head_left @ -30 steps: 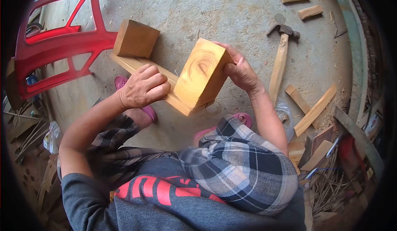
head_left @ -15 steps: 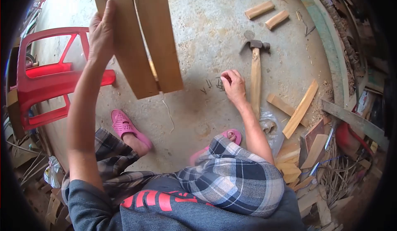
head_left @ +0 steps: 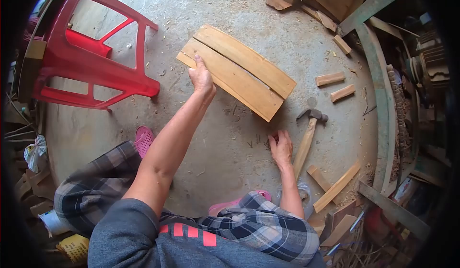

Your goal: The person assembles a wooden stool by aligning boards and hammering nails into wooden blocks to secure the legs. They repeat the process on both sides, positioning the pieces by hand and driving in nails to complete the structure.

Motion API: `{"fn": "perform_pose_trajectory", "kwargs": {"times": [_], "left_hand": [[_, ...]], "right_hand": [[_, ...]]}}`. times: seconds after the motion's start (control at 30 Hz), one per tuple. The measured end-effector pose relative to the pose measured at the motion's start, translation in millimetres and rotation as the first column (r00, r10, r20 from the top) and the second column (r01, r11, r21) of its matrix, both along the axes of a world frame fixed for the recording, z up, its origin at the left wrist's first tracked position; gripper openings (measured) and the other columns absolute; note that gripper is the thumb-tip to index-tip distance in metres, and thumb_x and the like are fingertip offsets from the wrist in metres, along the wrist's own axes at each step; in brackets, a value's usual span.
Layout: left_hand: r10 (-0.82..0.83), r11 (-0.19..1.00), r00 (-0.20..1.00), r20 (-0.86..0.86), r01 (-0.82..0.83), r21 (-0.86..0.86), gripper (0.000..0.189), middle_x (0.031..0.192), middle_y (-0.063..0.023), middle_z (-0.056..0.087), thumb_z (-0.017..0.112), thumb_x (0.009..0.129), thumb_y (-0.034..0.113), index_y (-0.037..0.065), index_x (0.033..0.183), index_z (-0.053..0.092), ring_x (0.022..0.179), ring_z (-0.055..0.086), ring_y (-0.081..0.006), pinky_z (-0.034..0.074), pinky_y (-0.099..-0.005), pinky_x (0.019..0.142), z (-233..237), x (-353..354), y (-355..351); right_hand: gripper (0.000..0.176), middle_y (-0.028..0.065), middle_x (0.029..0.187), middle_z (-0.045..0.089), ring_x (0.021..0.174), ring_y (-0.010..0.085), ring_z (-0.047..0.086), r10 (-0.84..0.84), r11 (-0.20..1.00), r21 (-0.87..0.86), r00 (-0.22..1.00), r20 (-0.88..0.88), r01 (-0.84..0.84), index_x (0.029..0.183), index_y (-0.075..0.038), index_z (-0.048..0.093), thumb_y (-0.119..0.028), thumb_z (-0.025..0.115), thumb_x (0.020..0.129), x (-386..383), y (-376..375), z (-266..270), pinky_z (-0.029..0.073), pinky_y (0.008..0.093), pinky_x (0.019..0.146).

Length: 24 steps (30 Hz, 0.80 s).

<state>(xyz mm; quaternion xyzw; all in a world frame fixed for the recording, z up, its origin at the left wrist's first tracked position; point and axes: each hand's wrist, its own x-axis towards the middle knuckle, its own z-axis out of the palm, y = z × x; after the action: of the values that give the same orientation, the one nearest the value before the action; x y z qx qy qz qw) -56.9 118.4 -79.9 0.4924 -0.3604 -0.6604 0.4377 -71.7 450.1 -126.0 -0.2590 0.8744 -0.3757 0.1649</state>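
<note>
My left hand (head_left: 202, 78) grips the left edge of a wooden piece (head_left: 239, 72), thumb on top and fingers hidden beneath. Two light boards lie side by side in it, with a narrow gap running between them. It is held slanted above the floor, its near corner to the right. My right hand (head_left: 281, 148) is low at the floor, fingertips pointing down beside several small nails (head_left: 258, 139), thumb a little apart from the fingers. Close to its right lies a claw hammer (head_left: 305, 141) with a wooden handle and dark head.
An overturned red plastic stool (head_left: 91, 57) lies at the left. Two short wood blocks (head_left: 330, 79) and crossed wood strips (head_left: 338, 186) are on the concrete floor at the right. Scrap wood and a metal frame (head_left: 378, 95) line the right edge. Pink sandals (head_left: 143, 141) are on my feet.
The wooden piece has been lowered and swung to the right with my left hand, from upright to slanted. My right hand stays by the nails, its fingers reaching further out. The view has shifted.
</note>
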Motion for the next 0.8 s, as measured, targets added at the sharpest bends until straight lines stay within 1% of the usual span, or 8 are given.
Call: {"fn": "perform_pose_trajectory", "kwargs": {"times": [0.07,0.3,0.4,0.5,0.63,0.7,0.73,0.8], "left_hand": [[-0.079,0.994,0.997,-0.025,0.081,0.070,0.039,0.113,-0.0110,0.064,0.056,0.102,0.033,0.000,0.121,0.049,0.094,0.067,-0.0200,0.057,-0.0365,0.081,4,16,3],[-0.498,0.826,0.866,-0.039,0.488,0.281,0.029,0.088,0.0029,0.065,0.073,0.091,0.033,0.012,0.106,0.060,0.071,0.055,-0.0043,0.041,-0.0221,0.059,20,37,77],[-0.569,0.768,0.822,0.000,0.531,0.359,0.031,0.082,0.0047,0.063,0.078,0.087,0.035,0.012,0.100,0.063,0.067,0.051,-0.0031,0.040,-0.0206,0.059,34,35,118],[-0.678,0.657,0.734,-0.039,0.630,0.414,0.031,0.080,0.0058,0.061,0.081,0.083,0.037,0.012,0.093,0.065,0.065,0.047,-0.0027,0.039,-0.0194,0.059,28,35,135],[-0.702,0.649,0.711,-0.041,0.662,0.375,0.030,0.082,0.0034,0.058,0.080,0.085,0.035,0.011,0.087,0.063,0.069,0.047,-0.0057,0.041,-0.0219,0.062,28,42,135],[-0.548,0.834,0.799,0.248,0.545,0.085,0.031,0.087,-0.0011,0.052,0.075,0.089,0.029,0.006,0.084,0.056,0.074,0.046,-0.0104,0.042,-0.0260,0.067,12,58,148],[-0.518,0.820,0.782,0.346,0.569,-0.058,0.031,0.091,-0.0049,0.047,0.071,0.092,0.023,0.003,0.083,0.050,0.076,0.044,-0.0138,0.042,-0.0286,0.070,30,66,156],[-0.632,0.586,0.620,0.466,0.775,-0.237,0.020,0.094,-0.0091,0.049,0.071,0.090,0.014,0.003,0.093,0.054,0.080,0.051,-0.0187,0.046,-0.0323,0.073,61,85,168]], "right_hand": [[0.016,0.0158,0.093,0.059,0.085,0.0365,0.060,0.055,0.992,0.116,0.998,-0.027,-0.052,0.094,-0.003,0.058,-0.013,0.067,0.086,1,5,-5,0.048,0.0484,0.074],[0.017,0.0196,0.095,0.057,0.089,0.0412,0.057,0.148,0.975,0.193,0.972,-0.185,-0.111,0.093,0.000,0.056,-0.014,0.065,0.089,3,0,-3,0.047,0.0517,0.077],[0.014,0.0200,0.093,0.058,0.088,0.0432,0.057,0.098,0.988,0.133,0.977,-0.192,-0.073,0.093,0.000,0.056,-0.012,0.062,0.090,5,1,-7,0.047,0.0513,0.077],[0.011,0.0192,0.091,0.060,0.083,0.0392,0.060,-0.042,0.999,-0.007,0.999,-0.008,0.042,0.096,0.001,0.056,-0.007,0.061,0.090,10,4,2,0.049,0.0464,0.073],[0.008,0.0096,0.091,0.063,0.079,0.0181,0.062,-0.132,0.955,-0.190,0.898,0.419,0.229,0.100,0.000,0.058,-0.003,0.060,0.093,13,-1,34,0.053,0.0319,0.068],[0.008,0.0059,0.092,0.062,0.080,0.0109,0.061,-0.122,0.903,-0.261,0.785,0.607,0.342,0.101,0.000,0.059,-0.003,0.060,0.094,14,-2,47,0.054,0.0274,0.067],[0.009,0.0041,0.093,0.061,0.081,0.0088,0.060,-0.070,0.882,-0.319,0.767,0.638,0.346,0.103,-0.001,0.058,-0.003,0.060,0.094,14,-3,55,0.054,0.0255,0.068],[0.010,0.0023,0.093,0.061,0.082,0.0068,0.059,-0.015,0.857,-0.377,0.748,0.664,0.352,0.105,-0.001,0.057,-0.003,0.060,0.095,16,-6,71,0.054,0.0237,0.069]]}}
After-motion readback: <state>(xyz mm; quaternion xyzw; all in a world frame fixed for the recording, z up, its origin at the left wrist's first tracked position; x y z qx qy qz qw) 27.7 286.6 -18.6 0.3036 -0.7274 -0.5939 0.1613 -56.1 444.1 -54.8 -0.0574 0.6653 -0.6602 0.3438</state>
